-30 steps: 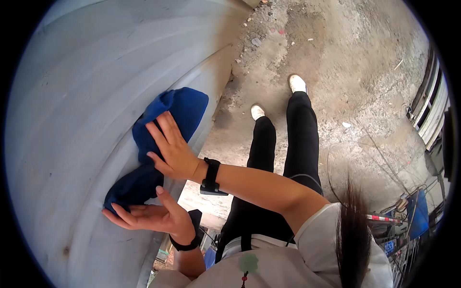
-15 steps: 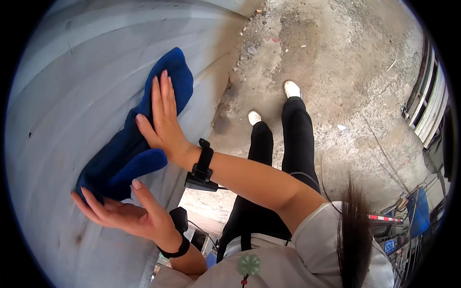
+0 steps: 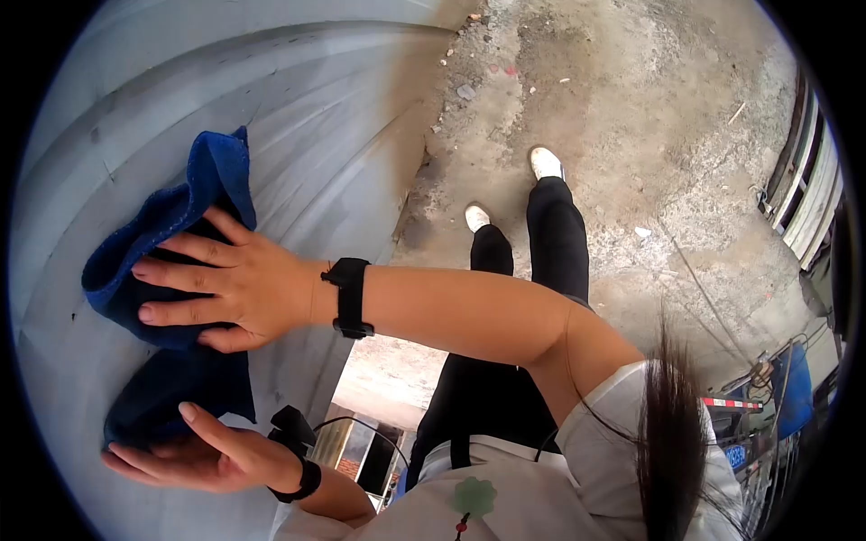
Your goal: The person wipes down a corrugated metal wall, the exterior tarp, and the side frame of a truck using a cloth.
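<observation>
A dark blue cloth (image 3: 171, 307) lies bunched against the grey ribbed surface (image 3: 298, 162) on the left of the view. My right hand (image 3: 225, 284) is pressed flat on its upper part, fingers spread. The cloth's top edge stands up in folds beyond the fingertips. Lower down, my left hand (image 3: 198, 451) touches the cloth's bottom end with its fingers stretched out and its thumb apart. Part of those fingers is hidden by the cloth. Both wrists wear black straps.
Rough concrete ground (image 3: 649, 117) with small debris lies to the right of the grey surface. My legs and white shoes (image 3: 545, 163) show there. Long slats (image 3: 807, 189) stand at the far right, above a blue object (image 3: 794, 392) and clutter.
Both hands have moved left with the cloth, and my left hand is also lower. My right hand has turned to point left, its fingers more widely spread. The cloth is more bunched.
</observation>
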Tool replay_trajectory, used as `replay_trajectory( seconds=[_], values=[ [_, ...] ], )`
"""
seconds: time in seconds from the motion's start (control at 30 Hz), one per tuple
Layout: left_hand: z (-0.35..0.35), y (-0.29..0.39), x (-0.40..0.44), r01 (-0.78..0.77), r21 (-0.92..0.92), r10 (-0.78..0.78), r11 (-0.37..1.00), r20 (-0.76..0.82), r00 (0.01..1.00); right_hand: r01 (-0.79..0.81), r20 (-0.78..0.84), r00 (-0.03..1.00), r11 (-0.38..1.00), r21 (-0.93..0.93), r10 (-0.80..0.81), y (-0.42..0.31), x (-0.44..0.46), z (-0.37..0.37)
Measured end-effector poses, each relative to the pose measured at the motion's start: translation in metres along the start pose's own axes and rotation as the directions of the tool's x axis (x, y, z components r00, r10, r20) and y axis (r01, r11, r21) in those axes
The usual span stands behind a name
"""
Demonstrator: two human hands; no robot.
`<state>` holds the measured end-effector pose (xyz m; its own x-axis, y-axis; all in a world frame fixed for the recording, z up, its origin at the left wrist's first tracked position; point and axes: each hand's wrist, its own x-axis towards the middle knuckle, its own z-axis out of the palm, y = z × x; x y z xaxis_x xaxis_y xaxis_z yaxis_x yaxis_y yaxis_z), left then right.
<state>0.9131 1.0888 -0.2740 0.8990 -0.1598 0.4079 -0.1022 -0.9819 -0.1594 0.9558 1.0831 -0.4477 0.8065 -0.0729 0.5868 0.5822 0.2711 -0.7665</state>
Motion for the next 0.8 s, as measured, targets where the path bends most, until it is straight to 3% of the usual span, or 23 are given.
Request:
replay_trajectory(
  seconds=[0.03, 0.1, 0.17, 0.2, 0.23, 0.27, 0.33, 0.37, 0.4, 0.47, 0.5, 0.53, 0.57, 0.7, 0.73, 0.77, 0.8],
  values=[
    [0.004, 0.001, 0.002, -0.016, 0.010, 0.016, 1.000, 0.037, 0.999, 0.022, 0.002, 1.000, 1.000, -0.022, -0.022, 0.011, 0.001, -0.001],
    [0.019, 0.007, 0.002, -0.042, 0.029, 0.038, 0.999, 0.120, 0.992, -0.102, -0.084, 0.992, 0.983, -0.150, 0.090, 0.028, -0.004, -0.015],
    [0.032, 0.017, 0.001, -0.067, 0.112, 0.036, 0.991, 0.251, 0.967, -0.367, -0.323, 0.899, 0.910, -0.192, 0.295, 0.057, -0.015, -0.029],
    [0.041, 0.017, -0.002, -0.077, 0.105, 0.038, 0.992, 0.327, 0.944, -0.558, -0.392, 0.782, 0.825, -0.092, 0.485, 0.071, -0.021, -0.036],
    [0.050, 0.018, -0.006, -0.083, 0.094, 0.039, 0.992, 0.400, 0.916, -0.727, -0.413, 0.597, 0.682, 0.084, 0.688, 0.086, -0.021, -0.042],
    [0.062, 0.021, -0.011, -0.028, 0.036, 0.009, 0.999, 0.444, 0.896, -0.788, -0.351, 0.375, 0.495, 0.367, 0.858, 0.097, -0.016, -0.052],
    [0.076, 0.028, -0.017, 0.044, -0.049, -0.015, 0.998, 0.479, 0.878, -0.834, -0.304, 0.361, 0.451, 0.319, 0.882, 0.120, -0.022, -0.046],
    [0.072, 0.030, -0.009, 0.022, -0.033, -0.006, 0.999, 0.428, 0.904, -0.826, -0.253, 0.266, 0.355, 0.437, 0.930, 0.096, 0.000, -0.056],
    [0.065, 0.032, -0.003, 0.004, -0.019, 0.004, 1.000, 0.375, 0.927, -0.831, -0.244, 0.342, 0.413, 0.373, 0.907, 0.081, 0.009, -0.056],
    [0.041, 0.035, 0.014, -0.094, 0.105, 0.064, 0.990, 0.258, 0.964, -0.715, -0.269, 0.649, 0.691, 0.103, 0.712, 0.045, 0.019, -0.050],
    [0.030, 0.034, 0.026, -0.095, 0.005, 0.093, 0.995, 0.152, 0.984, -0.588, -0.226, 0.793, 0.807, -0.047, 0.565, 0.026, 0.030, -0.051],
    [0.020, 0.032, 0.040, -0.109, -0.094, 0.112, 0.990, 0.036, 0.993, -0.456, -0.190, 0.878, 0.888, -0.052, 0.440, 0.007, 0.044, -0.053],
    [0.012, 0.033, 0.055, -0.137, -0.192, 0.121, 0.972, -0.091, 0.988, -0.413, -0.186, 0.897, 0.910, -0.037, 0.400, -0.008, 0.057, -0.052],
    [-0.004, 0.047, 0.095, -0.027, -0.042, 0.027, 0.999, 0.013, 1.000, -0.465, -0.287, 0.857, 0.882, -0.075, 0.428, -0.020, 0.074, -0.052],
    [0.002, 0.053, 0.098, -0.075, 0.073, 0.073, 0.994, 0.033, 0.997, -0.471, -0.308, 0.853, 0.876, -0.105, 0.422, -0.017, 0.074, -0.053],
    [0.008, 0.056, 0.098, -0.120, 0.188, 0.110, 0.975, 0.061, 0.992, -0.516, -0.354, 0.811, 0.855, -0.054, 0.467, -0.009, 0.078, -0.059],
    [0.015, 0.055, 0.096, -0.124, 0.062, 0.117, 0.990, 0.111, 0.987, -0.582, -0.425, 0.726, 0.812, 0.040, 0.541, 0.003, 0.082, -0.062]
  ],
)
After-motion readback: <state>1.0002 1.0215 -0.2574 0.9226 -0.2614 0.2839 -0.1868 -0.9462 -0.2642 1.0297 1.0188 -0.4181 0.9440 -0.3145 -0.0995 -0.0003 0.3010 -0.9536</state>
